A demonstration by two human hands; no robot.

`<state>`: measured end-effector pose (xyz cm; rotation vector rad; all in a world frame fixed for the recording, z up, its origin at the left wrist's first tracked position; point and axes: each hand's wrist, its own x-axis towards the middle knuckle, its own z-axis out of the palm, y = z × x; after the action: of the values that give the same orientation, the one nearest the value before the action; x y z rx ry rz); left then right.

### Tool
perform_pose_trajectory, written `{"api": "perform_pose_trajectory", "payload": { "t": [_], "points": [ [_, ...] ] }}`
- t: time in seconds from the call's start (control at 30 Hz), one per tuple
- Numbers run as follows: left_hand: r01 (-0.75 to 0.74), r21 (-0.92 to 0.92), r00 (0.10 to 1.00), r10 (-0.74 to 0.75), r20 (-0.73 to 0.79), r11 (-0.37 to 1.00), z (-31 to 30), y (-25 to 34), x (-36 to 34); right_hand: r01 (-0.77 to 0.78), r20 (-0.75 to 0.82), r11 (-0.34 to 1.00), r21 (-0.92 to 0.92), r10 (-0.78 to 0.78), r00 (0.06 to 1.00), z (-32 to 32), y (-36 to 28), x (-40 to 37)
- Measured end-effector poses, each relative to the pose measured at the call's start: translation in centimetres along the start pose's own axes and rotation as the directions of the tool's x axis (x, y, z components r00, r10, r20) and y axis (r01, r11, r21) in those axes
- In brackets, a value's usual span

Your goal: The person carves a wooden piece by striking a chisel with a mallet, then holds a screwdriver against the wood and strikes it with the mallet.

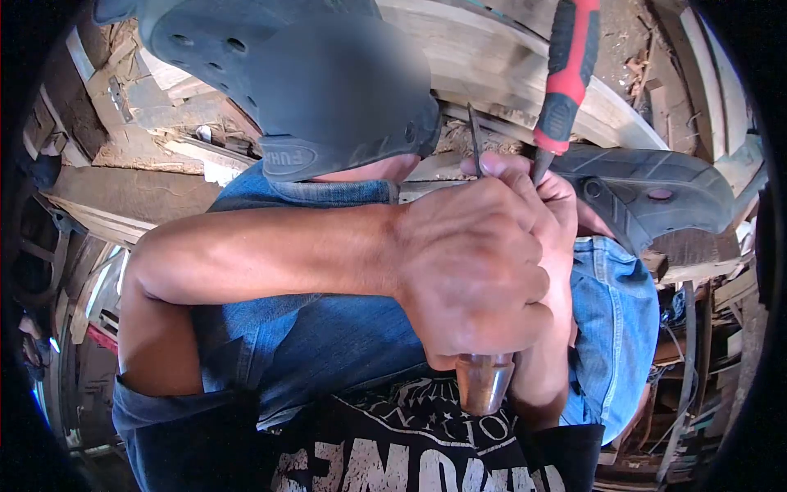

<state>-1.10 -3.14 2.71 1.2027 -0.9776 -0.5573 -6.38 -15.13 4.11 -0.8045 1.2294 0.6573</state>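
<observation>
My left hand [471, 271] reaches across from the left and is clenched around a metal cylinder [484, 384] whose lower end sticks out below the fist. My right hand [561, 238] sits just behind it, fingers closed on the shaft of a red and black handled screwdriver [567, 74] that points down into the hands. A thin dark rod [474, 135] stands up from between the fingers. What the tips touch is hidden by the hands.
Blue jeans [615, 328] and a black printed shirt [410, 459] fill the lower view. Dark grey clogs [656, 193] rest on curved wooden planks [492, 57]. Wood scraps and clutter lie at both sides.
</observation>
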Motion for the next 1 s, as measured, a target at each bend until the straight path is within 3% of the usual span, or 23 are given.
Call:
{"api": "perform_pose_trajectory", "payload": {
  "t": [0.17,0.37,0.53,0.63,0.7,0.77,0.8,1.0],
  "points": [
    [0.023,0.076,0.999,-0.026,0.037,0.997,-0.7,-0.2,0.1,0.013,0.013,0.996,0.094,-0.014,1.000,0.5,0.0,0.6],
    [0.097,0.035,0.985,-0.101,0.139,0.995,-1.5,0.0,0.0,0.049,0.030,0.989,0.137,-0.053,0.998,0.0,1.1,1.5],
    [0.124,0.021,0.983,-0.125,0.134,0.992,-1.6,0.0,0.1,0.048,0.071,0.985,0.168,-0.061,0.996,-0.1,0.9,1.6],
    [0.147,0.006,0.980,-0.146,0.133,0.989,-1.4,0.1,0.1,0.129,0.080,0.984,0.123,-0.139,0.987,-0.3,2.0,2.1],
    [0.159,-0.012,0.979,-0.156,0.130,0.987,-1.1,0.0,0.1,0.096,0.017,0.983,0.156,-0.100,0.995,0.5,0.9,1.3],
    [0.110,0.096,0.994,-0.110,-0.011,0.989,-0.5,-0.2,0.1,0.078,0.059,0.981,0.180,-0.090,0.994,0.3,0.5,1.4],
    [0.110,0.096,0.994,-0.110,-0.011,0.989,-0.5,-0.1,0.0,0.057,0.101,0.977,0.204,-0.079,0.992,0.2,0.4,1.4],
    [0.103,0.054,0.982,-0.110,0.156,0.993,-1.7,0.1,0.2,0.022,0.089,0.987,0.157,-0.036,0.995,0.1,0.2,1.3]
  ]
}}
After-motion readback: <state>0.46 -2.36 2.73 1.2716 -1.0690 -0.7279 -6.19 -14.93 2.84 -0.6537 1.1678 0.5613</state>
